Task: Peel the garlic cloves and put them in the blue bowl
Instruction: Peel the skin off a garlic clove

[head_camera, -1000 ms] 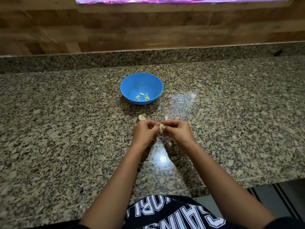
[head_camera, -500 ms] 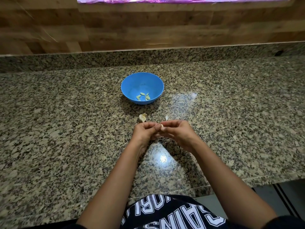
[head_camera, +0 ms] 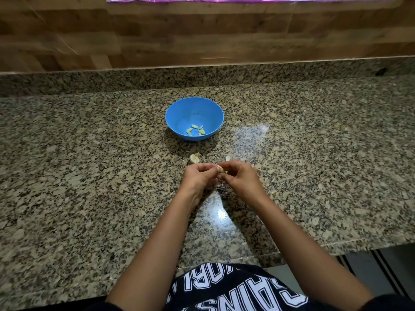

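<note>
Both hands meet over the middle of the granite countertop, well in from its front edge. The left hand and the right hand have their fingers curled in, pinching a single garlic clove between their fingertips. Just behind the hands, toward the back edge, sits the blue bowl with several peeled cloves lying in its bottom. Between bowl and hands, a small garlic piece rests on the counter to the left, with a pale scrap of garlic to the right.
</note>
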{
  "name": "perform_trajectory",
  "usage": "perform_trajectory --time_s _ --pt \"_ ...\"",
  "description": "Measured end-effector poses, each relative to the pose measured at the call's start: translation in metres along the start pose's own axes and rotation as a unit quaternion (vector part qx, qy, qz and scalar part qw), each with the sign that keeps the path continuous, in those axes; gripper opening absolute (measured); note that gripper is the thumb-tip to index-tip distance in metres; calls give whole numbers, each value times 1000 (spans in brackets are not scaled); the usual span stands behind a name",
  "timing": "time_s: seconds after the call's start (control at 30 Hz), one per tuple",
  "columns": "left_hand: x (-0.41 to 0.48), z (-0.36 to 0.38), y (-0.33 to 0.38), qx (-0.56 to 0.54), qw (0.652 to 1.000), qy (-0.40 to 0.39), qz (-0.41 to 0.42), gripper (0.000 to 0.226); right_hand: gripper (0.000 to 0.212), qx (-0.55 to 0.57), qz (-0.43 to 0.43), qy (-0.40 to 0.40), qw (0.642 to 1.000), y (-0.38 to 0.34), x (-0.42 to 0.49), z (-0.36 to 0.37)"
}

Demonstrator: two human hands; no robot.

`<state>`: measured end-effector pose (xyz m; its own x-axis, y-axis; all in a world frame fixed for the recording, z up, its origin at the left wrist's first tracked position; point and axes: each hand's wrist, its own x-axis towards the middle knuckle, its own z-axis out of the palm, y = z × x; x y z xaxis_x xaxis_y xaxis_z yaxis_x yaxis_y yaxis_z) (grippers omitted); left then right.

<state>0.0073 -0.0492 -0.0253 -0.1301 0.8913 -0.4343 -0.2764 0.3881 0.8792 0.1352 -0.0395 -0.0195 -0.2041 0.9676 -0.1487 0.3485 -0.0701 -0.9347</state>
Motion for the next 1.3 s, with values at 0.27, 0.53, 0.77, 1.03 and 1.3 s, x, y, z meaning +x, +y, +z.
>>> perform_trajectory --time_s 0.27,0.53,0.77,1.03,1.3 --pt "0 -2 1 -25 999 -4 -20 7 22 10 8 0 1000 -2 0 -5" --pt "0 -1 -2 -25 999 11 -19 11 22 -24 9 6 1000 1 0 1" --pt "1 0 -5 -24 999 21 -16 10 19 25 29 16 999 4 0 2" --pt "5 -2 -3 1 1000 7 -9 6 18 161 98 10 982 4 2 0" --pt "7 -4 0 49 998 -18 19 5 25 204 102 -51 972 -2 5 -11"
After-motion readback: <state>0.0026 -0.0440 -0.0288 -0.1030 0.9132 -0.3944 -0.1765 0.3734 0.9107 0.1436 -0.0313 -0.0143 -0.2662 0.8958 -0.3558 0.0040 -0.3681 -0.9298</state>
